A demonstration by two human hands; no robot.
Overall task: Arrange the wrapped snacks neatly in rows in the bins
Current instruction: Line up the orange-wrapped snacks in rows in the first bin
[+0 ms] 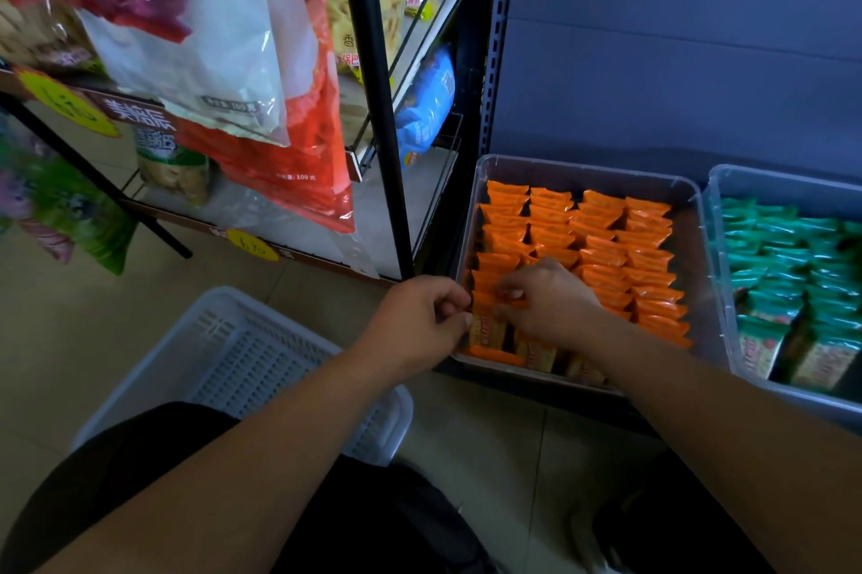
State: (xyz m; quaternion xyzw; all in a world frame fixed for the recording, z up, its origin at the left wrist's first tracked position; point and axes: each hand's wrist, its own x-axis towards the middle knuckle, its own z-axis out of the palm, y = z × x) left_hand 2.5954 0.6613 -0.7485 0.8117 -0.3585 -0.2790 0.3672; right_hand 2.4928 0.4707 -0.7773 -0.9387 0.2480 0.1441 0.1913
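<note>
Shop floor, low shelf. Clear bin (583, 170) of orange snack packs (606, 237) sits centre-right of frame. Looks like we're squaring its lower-left row: left hand (420, 317) pinches the corner pack (487, 331), right hand (545, 303) curls fingers round packs beside it. Next — stand them upright, press flush.

Beige tiled floor (490, 447), blue-grey wall (676, 60)

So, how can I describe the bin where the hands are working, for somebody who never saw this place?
Find the blue-grey back panel on the right. Two clear bins stand side by side below it; take the left bin. Its wrapped snacks are orange, while the right bin holds green ones.
</note>
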